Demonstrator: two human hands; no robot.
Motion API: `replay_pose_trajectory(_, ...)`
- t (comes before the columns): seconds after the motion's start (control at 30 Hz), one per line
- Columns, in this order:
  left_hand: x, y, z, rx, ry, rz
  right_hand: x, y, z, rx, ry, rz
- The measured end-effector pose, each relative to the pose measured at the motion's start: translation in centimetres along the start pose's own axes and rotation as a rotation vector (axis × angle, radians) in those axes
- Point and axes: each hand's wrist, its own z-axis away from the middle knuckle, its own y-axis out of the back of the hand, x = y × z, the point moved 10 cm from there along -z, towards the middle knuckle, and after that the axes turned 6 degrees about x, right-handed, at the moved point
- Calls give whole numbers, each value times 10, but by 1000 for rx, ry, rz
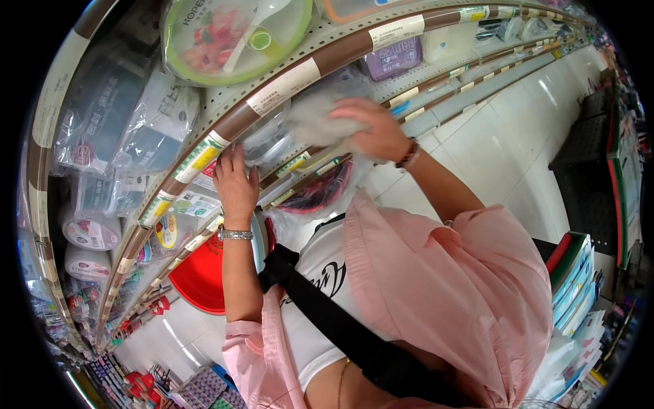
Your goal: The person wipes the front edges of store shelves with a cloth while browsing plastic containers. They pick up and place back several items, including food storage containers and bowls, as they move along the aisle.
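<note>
My right hand (375, 128), a beaded bracelet at its wrist, grips a pale grey cloth (319, 115). Both are blurred. The cloth is in front of a lower shelf, over clear plastic-wrapped containers (265, 135), and partly hides them. My left hand (236, 179) has a metal-banded watch at the wrist. Its fingers are apart and reach up to the underside of the brown shelf edge (337, 53), beside boxed goods (196, 203); whether the fingertips touch the edge I cannot tell. Above that edge lies a round green-rimmed food container (237, 41) in clear wrap.
Wrapped storage boxes (94, 117) and round tubs (92, 232) fill the shelves at the left. A purple box (393, 57) stands on the shelf at right. Beneath my left arm is a red basin (199, 273). A black display rack (582, 168) stands across the tiled floor (503, 138).
</note>
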Motion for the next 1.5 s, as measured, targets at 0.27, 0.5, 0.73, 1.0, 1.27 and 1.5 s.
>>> replay_pose_trajectory(0.27,110,-11,-23,-52,-496,-46,168,72,116,718,-712,-538)
replay_pose_trajectory(0.5,147,-78,-40,-191,-693,-342,124,-59,81,-2,-281,85)
replay_pose_trajectory(0.73,149,-82,-33,-174,-571,-199,134,-55,116,-80,-441,-202)
replay_pose_trajectory(1.0,154,-9,-21,-19,-557,-15,223,50,129,239,-773,-152)
replay_pose_trajectory(1.27,107,136,-24,406,-426,37,145,-59,93,-208,-545,-106)
replay_pose_trajectory(1.5,-32,223,-1,939,66,200,-41,0,1,-38,-206,-172)
